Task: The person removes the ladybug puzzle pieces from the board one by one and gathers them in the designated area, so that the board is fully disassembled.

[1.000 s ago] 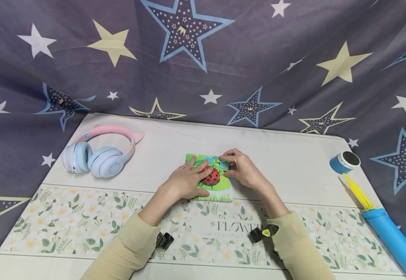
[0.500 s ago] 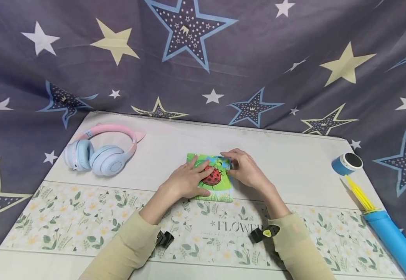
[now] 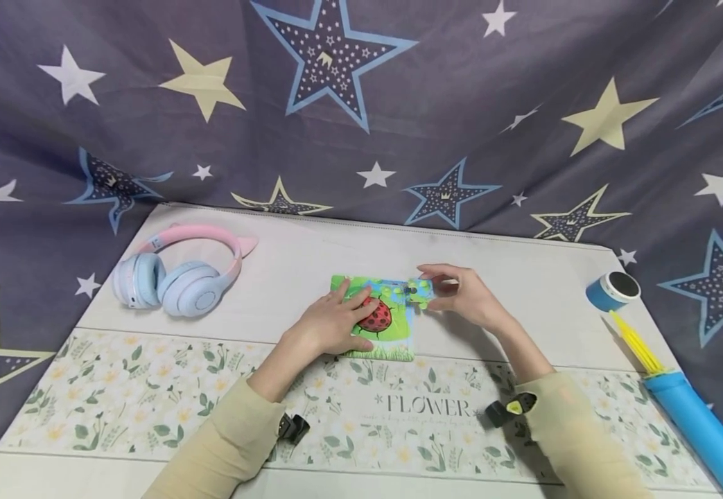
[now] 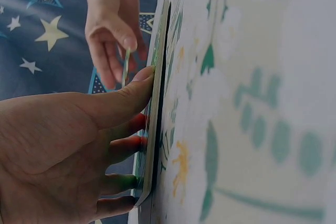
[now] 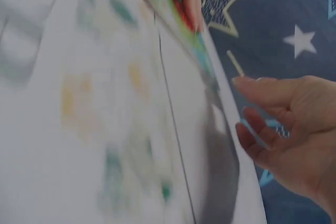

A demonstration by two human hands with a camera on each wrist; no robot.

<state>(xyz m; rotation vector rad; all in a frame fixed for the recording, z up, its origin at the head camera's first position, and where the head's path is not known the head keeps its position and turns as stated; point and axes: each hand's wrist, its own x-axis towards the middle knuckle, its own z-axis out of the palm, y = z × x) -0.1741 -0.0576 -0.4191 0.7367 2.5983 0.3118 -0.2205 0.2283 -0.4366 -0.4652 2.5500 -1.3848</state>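
A green ladybug puzzle board (image 3: 392,350) lies flat on the table, its red ladybug (image 3: 378,317) at the middle. My left hand (image 3: 333,322) rests on the board's left part with fingers spread straight; in the left wrist view, the thumb (image 4: 139,85) and fingertips press on its top face. My right hand (image 3: 464,294) pinches a blue and green puzzle piece (image 3: 422,292) between thumb and fingers, raised at the board's upper right edge. Seen edge-on in the left wrist view, the puzzle piece (image 4: 126,67) is thin and stands off the board.
Pink and blue cat-ear headphones (image 3: 193,277) lie at the left back. To the right are a small blue and white cylinder (image 3: 613,291) and a blue tube (image 3: 698,423) with a yellow tip. A star-printed curtain (image 3: 461,104) hangs behind the table.
The right hand has moved to the right, lifting a puzzle piece out of the board's upper right corner. The left hand has stayed on the board.
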